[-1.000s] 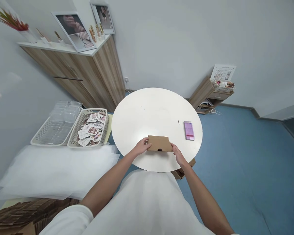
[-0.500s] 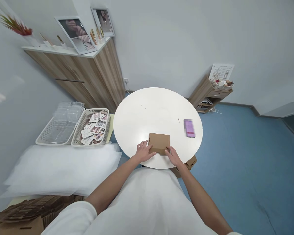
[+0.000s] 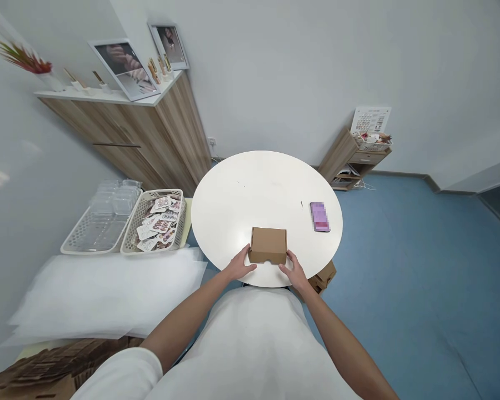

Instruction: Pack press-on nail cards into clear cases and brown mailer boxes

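A small brown cardboard box (image 3: 269, 243) sits with its lid closed near the front edge of the white oval table (image 3: 254, 189). Its front panel faces me and shows a small notch at the bottom edge. My left hand (image 3: 239, 264) has its fingers against the box's left side, thumb stretched along the front. On the opposite side, my right hand (image 3: 295, 272) has its fingers at the right edge and its thumb near the front right corner. Between them the two hands hold the box by its sides.
A purple, pixelated item (image 3: 320, 216) lies on the table's right. At left are a basket of printed cards (image 3: 179, 222), a basket of clear plastic containers (image 3: 94, 250) and white sheets (image 3: 108, 294). Cardboard boxes (image 3: 325, 273) stand below the table; flattened cardboard (image 3: 58, 366) lies lower left.
My left hand has come off the box's front left corner to its left side. My right fingers have moved from the front panel to the right side. The box now faces me more squarely.
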The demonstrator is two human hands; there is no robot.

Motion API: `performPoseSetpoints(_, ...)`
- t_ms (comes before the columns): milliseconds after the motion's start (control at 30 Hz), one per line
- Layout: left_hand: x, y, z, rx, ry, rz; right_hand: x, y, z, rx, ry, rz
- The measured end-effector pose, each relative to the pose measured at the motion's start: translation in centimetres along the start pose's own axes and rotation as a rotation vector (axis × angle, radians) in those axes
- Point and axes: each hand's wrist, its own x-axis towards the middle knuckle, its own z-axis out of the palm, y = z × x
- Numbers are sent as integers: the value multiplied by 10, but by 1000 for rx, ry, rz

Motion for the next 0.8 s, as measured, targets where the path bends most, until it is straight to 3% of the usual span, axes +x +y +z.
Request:
performPoseSetpoints(100,-1,2,1,-96,36,91,-1,-3,6,56,-1,-27)
performPoseSetpoints(233,-2,6,-6,-95,151,65,-4,-20,-3,69,-15,-79)
performPoseSetpoints(400,7,13,-22,-25,198,62,2,-45,-20,30,-29,-121)
performPoseSetpoints(600,24,30,-31,215,208,56,23,-63,-26,-10,18,-136)
performPoseSetpoints(800,25,38,-35,273,169,29,30,-71,-23,-31,67,-101)
